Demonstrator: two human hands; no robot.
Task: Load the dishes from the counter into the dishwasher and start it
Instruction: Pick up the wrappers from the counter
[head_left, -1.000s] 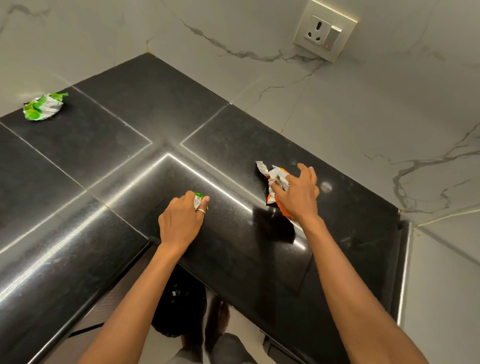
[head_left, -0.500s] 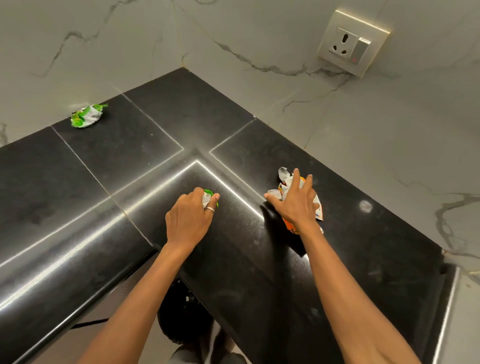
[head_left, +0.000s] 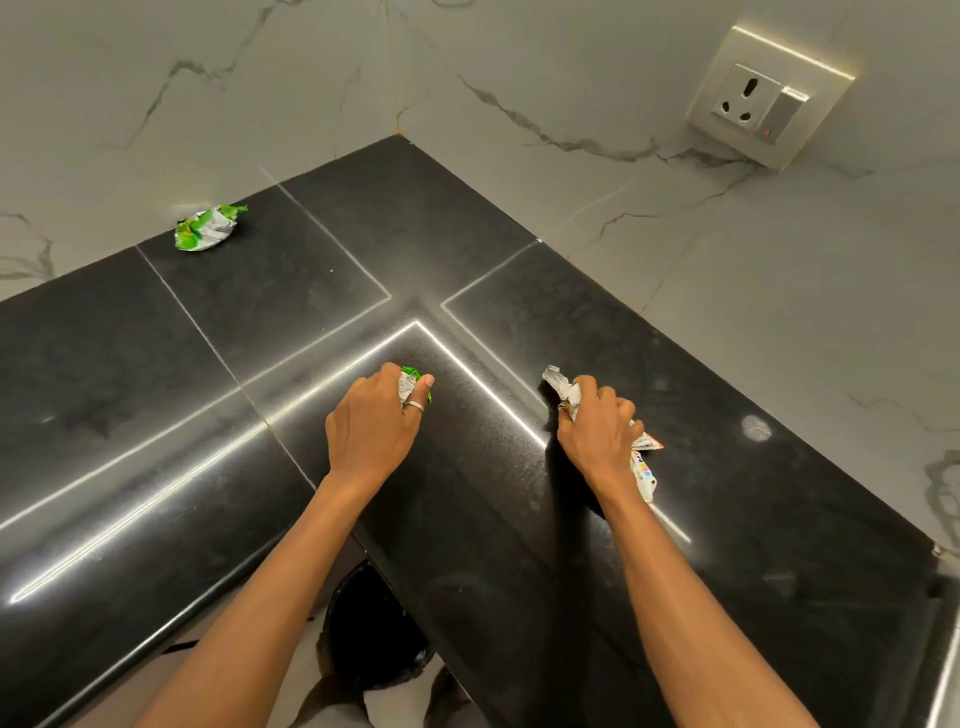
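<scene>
Both hands rest low on the black counter. Left hand is curled tight around a small green wrapper, which sticks out past the thumb. Right hand is clenched on a crumpled orange and white wrapper. Farther away, near the marble wall, lies another green wrapper, well apart from both hands. No dishes are visible.
</scene>
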